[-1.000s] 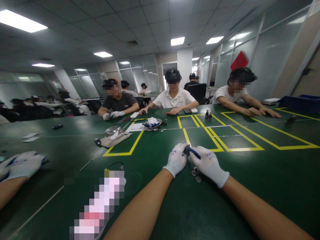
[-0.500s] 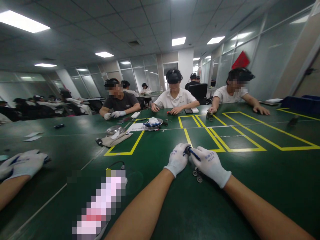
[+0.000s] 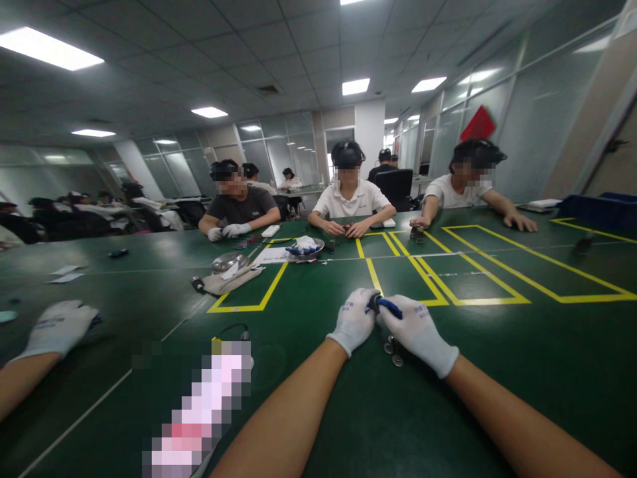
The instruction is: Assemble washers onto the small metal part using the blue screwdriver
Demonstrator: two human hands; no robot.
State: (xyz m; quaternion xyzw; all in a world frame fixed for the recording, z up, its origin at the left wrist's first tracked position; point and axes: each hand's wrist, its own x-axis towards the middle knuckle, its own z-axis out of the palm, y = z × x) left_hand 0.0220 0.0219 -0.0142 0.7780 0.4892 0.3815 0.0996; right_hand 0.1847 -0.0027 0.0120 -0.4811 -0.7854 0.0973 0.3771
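Observation:
My left hand, in a white glove with blue fingertips, is closed on a small dark round part in front of me. My right hand, gloved the same way, meets it from the right with its bent fingers pressed together at that part. Most of the part is hidden by the gloves, so its exact kind cannot be made out. Just below my right fingers, several small round metal pieces lie on the green table.
A blurred pinkish-white object lies left of my forearms, with a dark cable by it. Further off are a beige pouch, a metal dish with gloves and yellow tape outlines. A co-worker's gloved hand rests at left; others sit opposite.
My hands stay together around the part; the right fingers have shifted slightly, showing more blue. The co-worker's gloved hand at left has moved a little. The person opposite has brought both hands together.

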